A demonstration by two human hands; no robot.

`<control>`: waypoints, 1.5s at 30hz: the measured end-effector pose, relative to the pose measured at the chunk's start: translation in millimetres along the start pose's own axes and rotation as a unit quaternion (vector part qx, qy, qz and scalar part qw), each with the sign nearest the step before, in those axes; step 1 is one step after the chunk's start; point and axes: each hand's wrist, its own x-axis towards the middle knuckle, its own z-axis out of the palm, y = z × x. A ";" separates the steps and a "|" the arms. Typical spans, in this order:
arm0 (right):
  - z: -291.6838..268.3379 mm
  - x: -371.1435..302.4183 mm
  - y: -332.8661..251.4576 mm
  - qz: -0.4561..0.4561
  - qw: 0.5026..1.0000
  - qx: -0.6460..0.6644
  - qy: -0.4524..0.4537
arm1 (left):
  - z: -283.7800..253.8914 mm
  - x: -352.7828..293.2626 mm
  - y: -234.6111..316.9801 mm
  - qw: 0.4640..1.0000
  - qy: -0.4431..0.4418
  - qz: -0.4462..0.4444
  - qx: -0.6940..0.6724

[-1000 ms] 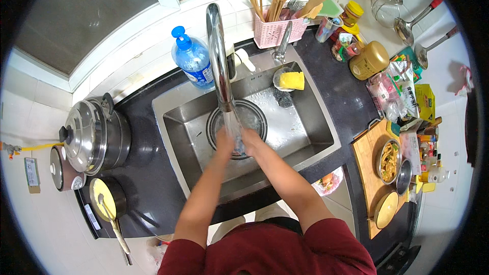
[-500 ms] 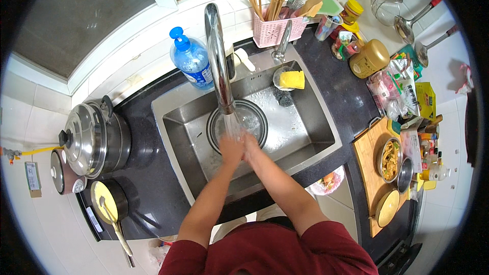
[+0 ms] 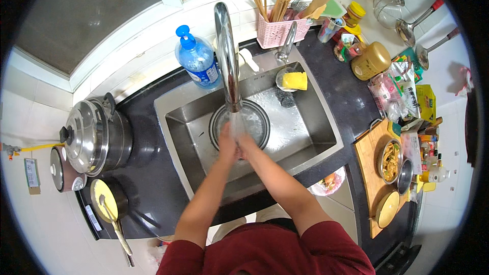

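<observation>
Water runs from the tall chrome faucet (image 3: 227, 61) in a stream (image 3: 237, 125) that falls between and over my hands. My left hand (image 3: 227, 140) is on the left of the stream, open and holding nothing I can see. Close beside it, my right hand (image 3: 246, 143) is open as well, its fingertips blurred by the water. Behind both hands a round dark-rimmed basin or lid (image 3: 262, 122) lies on the floor of the steel sink (image 3: 305, 153). Part of that round piece is hidden by the hands and the stream.
A yellow sponge (image 3: 295, 81) and dark scrubber (image 3: 285, 99) sit in the sink's far right corner. Behind stand a blue soap bottle (image 3: 199, 63) and pink utensil basket (image 3: 279, 33). Left are a steamer pot (image 3: 94, 135) and saucepan (image 3: 109, 201); right, a cutting board (image 3: 369, 173) with bowls.
My hands have drawn slightly apart under the stream, the left one reaching a little farther up. The whole view has shifted slightly, while the water keeps running.
</observation>
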 end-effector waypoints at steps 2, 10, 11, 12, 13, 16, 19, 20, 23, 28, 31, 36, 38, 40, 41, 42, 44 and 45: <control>7.4 -50.4 -88.9 0.088 0.996 0.010 -0.021 | -24.0 23.6 -62.9 0.942 0.000 0.206 0.265; -43.7 -32.9 -71.3 0.183 0.906 0.340 -0.171 | -38.5 18.0 -5.6 0.994 -0.108 0.034 0.003; -44.4 -30.8 -70.0 0.175 0.903 0.361 -0.156 | -38.1 15.6 -7.1 0.997 -0.079 0.019 -0.018; -40.2 -38.5 -81.4 0.167 0.900 0.376 -0.144 | -38.3 11.7 -8.9 0.998 -0.046 0.007 -0.042; -38.1 -49.3 -95.0 0.157 0.897 0.391 -0.130 | -36.9 9.5 -10.6 0.998 -0.015 -0.005 -0.068; -30.6 -54.1 -88.7 0.097 0.928 0.355 -0.063 | -33.0 9.8 -21.2 0.997 -0.031 0.077 0.007; -28.3 -19.8 -50.8 0.080 0.933 0.352 -0.003 | -9.5 -13.4 -24.4 0.804 0.060 0.430 0.405; -18.2 -21.0 -48.1 0.100 0.928 0.356 0.037 | -15.4 -1.1 -45.6 0.759 0.059 0.440 0.476; 12.3 -60.2 -64.7 0.156 0.948 0.277 0.018 | -47.1 44.4 -77.9 0.921 0.108 0.236 0.289; 2.8 -43.1 -68.7 0.140 0.963 0.228 0.044 | -25.3 -5.9 -19.9 0.898 0.051 0.142 0.414; -10.4 -32.6 -50.5 0.097 0.954 0.282 0.026 | -15.1 -4.2 -38.8 0.847 0.055 0.211 0.485; 8.2 -55.6 -49.4 0.067 0.993 0.087 0.036 | -45.0 28.1 -22.1 0.919 0.012 0.039 0.392; -6.0 -37.7 -51.7 0.078 0.984 0.162 -0.012 | -13.5 -4.5 -15.5 0.900 0.077 0.099 0.417; -7.4 -27.7 -53.1 0.096 0.977 0.190 -0.008 | -0.7 -4.7 -30.4 0.885 0.105 0.208 0.404; -7.1 -26.4 -52.8 0.105 0.974 0.203 -0.007 | -14.2 8.2 -38.3 0.897 0.079 0.177 0.397; -11.5 -27.4 -51.6 0.114 0.970 0.211 -0.044 | -31.5 24.1 -37.9 0.909 0.050 0.145 0.387; -14.5 -40.1 -47.2 0.140 0.956 0.225 -0.122 | -43.0 32.2 -31.9 0.956 0.032 0.066 0.285; -14.1 -47.0 -53.7 0.148 0.951 0.251 -0.103 | -45.1 31.4 -19.8 0.980 0.044 0.025 0.191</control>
